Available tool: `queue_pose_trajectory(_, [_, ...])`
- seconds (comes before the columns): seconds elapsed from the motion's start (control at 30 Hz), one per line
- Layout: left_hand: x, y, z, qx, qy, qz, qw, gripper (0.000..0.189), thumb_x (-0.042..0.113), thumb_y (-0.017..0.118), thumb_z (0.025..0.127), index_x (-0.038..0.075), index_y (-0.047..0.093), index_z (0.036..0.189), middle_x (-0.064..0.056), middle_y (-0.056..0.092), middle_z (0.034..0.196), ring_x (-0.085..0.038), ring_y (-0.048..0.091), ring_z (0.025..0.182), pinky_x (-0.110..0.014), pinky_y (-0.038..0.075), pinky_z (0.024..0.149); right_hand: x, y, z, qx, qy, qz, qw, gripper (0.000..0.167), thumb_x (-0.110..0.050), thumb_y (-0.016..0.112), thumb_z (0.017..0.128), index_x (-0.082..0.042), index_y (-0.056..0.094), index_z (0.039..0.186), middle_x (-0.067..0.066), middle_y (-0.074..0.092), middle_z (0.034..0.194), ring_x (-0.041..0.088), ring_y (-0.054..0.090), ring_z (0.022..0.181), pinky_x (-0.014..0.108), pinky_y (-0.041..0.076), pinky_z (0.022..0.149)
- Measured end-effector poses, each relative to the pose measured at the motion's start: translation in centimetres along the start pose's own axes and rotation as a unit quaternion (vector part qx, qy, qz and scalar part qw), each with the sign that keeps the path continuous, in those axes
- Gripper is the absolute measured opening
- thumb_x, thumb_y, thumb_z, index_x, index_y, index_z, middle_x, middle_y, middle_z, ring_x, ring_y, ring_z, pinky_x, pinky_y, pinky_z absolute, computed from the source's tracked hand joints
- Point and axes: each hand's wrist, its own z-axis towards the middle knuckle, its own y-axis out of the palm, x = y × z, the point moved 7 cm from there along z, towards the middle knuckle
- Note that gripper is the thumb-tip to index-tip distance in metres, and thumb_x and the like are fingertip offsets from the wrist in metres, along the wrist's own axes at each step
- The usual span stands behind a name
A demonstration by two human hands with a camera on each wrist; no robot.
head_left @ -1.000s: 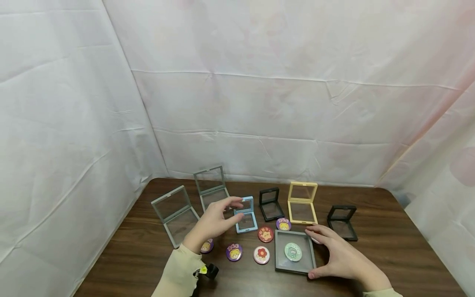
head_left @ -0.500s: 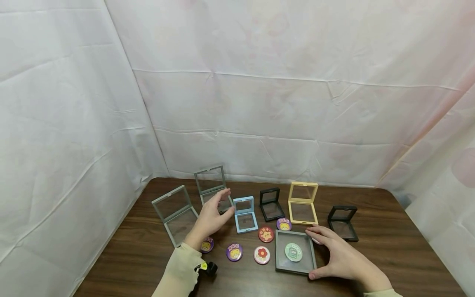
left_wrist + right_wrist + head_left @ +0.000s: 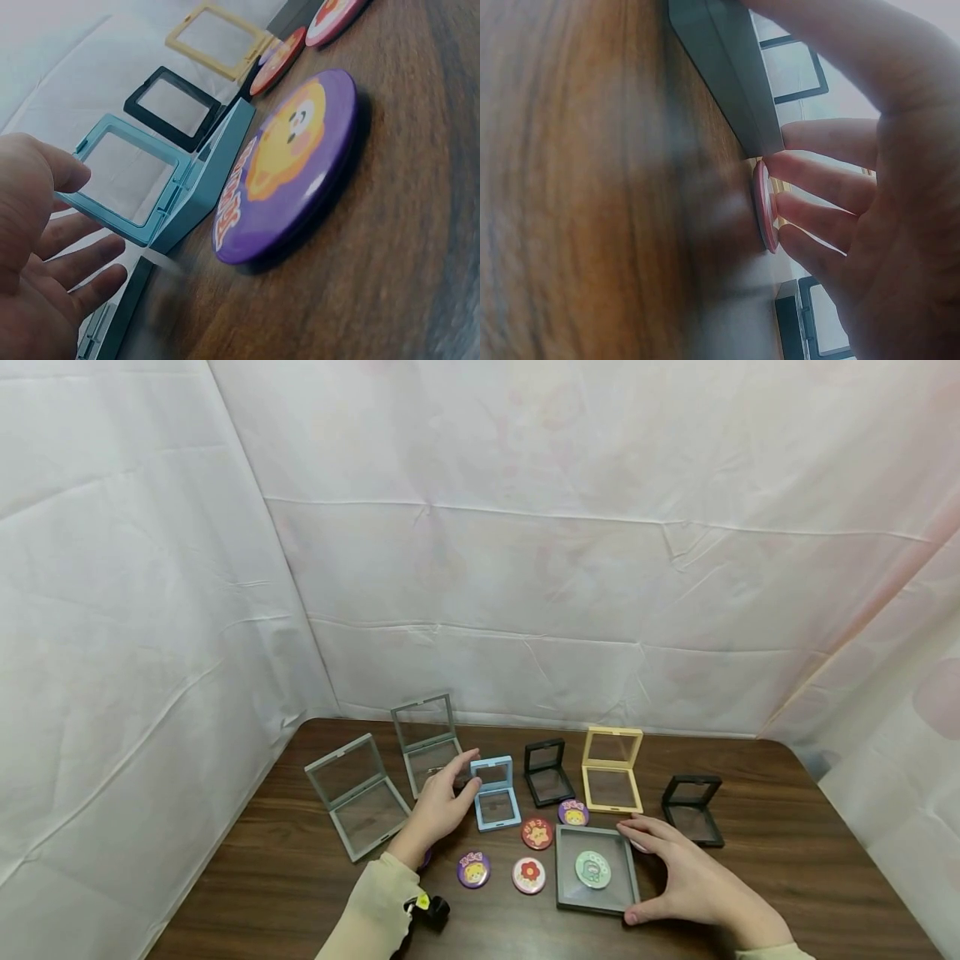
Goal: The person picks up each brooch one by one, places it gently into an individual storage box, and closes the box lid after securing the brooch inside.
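My left hand (image 3: 441,806) is at the left edge of a small light-blue hinged display case (image 3: 497,807), its lid standing up. In the left wrist view, the thumb overlaps the lid's edge, while other fingers reach behind it. My right hand (image 3: 686,877) holds the right side of a closed grey display case (image 3: 572,864), thumb and fingers at its two right corners. A green round badge (image 3: 593,869) shows inside that case. Beyond the case, a pink-edged badge (image 3: 765,206) lies against the right fingers. A purple bear badge (image 3: 289,165) rests near the left wrist.
Two open grey cases (image 3: 367,814) stand at the left. Behind are a black case (image 3: 549,785) and a yellow case (image 3: 612,789); another black case (image 3: 693,822) is at right. A red badge (image 3: 537,833) and a flower badge (image 3: 528,876) lie centrally on the wooden table (image 3: 255,893).
My left hand draws back left from above the blue case, then comes right again to its lid's edge. The right hand and the grey case stay in place.
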Motion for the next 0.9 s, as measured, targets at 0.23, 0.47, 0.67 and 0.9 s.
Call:
queue_pose_trajectory(0.23, [-0.7, -0.6, 0.3, 0.011, -0.018, -0.014, 0.9997, 0.046, 0.019, 0.063, 0.113, 0.021, 0.057, 0.159, -0.014, 0.073, 0.138, -0.028, 0.075, 0.116, -0.05, 0.06, 0.098, -0.1, 0.4, 0.7, -0.007, -0.002, 0.0, 1.0, 0.117, -0.083, 0.088, 0.066, -0.01, 0.063, 0.155, 0.013, 0.058, 0.154, 0.039, 0.057, 0.139, 0.055, 0.056, 0.099])
queue_pose_trajectory(0.47, [-0.9, -0.3, 0.5, 0.023, -0.019, -0.024, 0.9993, 0.038, 0.017, 0.06, 0.114, 0.018, 0.064, 0.152, -0.013, 0.076, 0.132, -0.027, 0.074, 0.112, -0.049, 0.06, 0.093, -0.6, -0.2, 0.7, -0.014, -0.002, 0.006, 0.9999, 0.115, -0.081, 0.089, 0.068, -0.015, 0.06, 0.158, 0.01, 0.055, 0.157, 0.037, 0.056, 0.138, 0.048, 0.057, 0.098])
queue_pose_trajectory(0.67, [-1.0, 0.3, 0.5, 0.023, -0.024, -0.033, 0.9989, 0.033, 0.016, 0.06, 0.114, 0.013, 0.068, 0.146, -0.008, 0.078, 0.128, -0.021, 0.074, 0.112, -0.043, 0.06, 0.095, -2.8, -1.2, 1.2, 0.021, -0.016, -0.008, 0.9996, 0.095, -0.07, 0.088, 0.081, -0.018, 0.062, 0.156, 0.003, 0.059, 0.153, 0.028, 0.063, 0.132, 0.044, 0.06, 0.095])
queue_pose_trajectory(0.9, [-0.8, 0.0, 0.5, 0.04, -0.018, -0.041, 0.9982, 0.021, 0.014, 0.061, 0.113, 0.015, 0.075, 0.129, -0.009, 0.08, 0.119, -0.018, 0.073, 0.107, -0.039, 0.061, 0.094, -5.7, -0.4, 4.3, 0.047, -0.052, -0.005, 0.9975, 0.083, -0.057, 0.091, 0.087, -0.017, 0.062, 0.154, 0.002, 0.062, 0.15, 0.026, 0.065, 0.13, 0.053, 0.06, 0.097])
